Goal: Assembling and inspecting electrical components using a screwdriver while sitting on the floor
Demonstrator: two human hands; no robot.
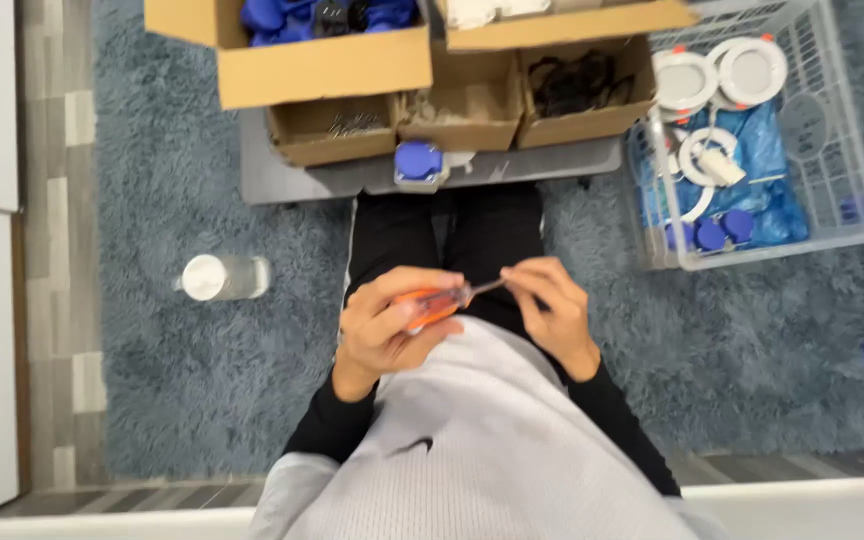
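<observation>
Over the lap, the left hand [387,325] wraps its fingers round an orange-handled screwdriver [439,303]. The right hand [552,305] pinches closed at the shaft's tip; what it holds, I cannot tell. A clear basket [857,185] sits nearby on the rug.

1. Both hands, left hand [384,325] and right hand [553,308], sit over the lap, joined by an orange-handled screwdriver [439,303]; open rug [192,390] lies to either side.
2. Ahead: grey tray [292,180] carrying 3 small cardboard boxes [462,125], walls upright, tops open.
3. Blue-capped part [419,165] at the tray's near edge, directly ahead of the knees.
4. Left: clear bottle [222,277] lying on the rug, apart from the hands.
5. Right: clear wire-sided basket [832,170], walls raised, reachable from above.
6. Large open carton [322,65] overhangs the small boxes.
</observation>
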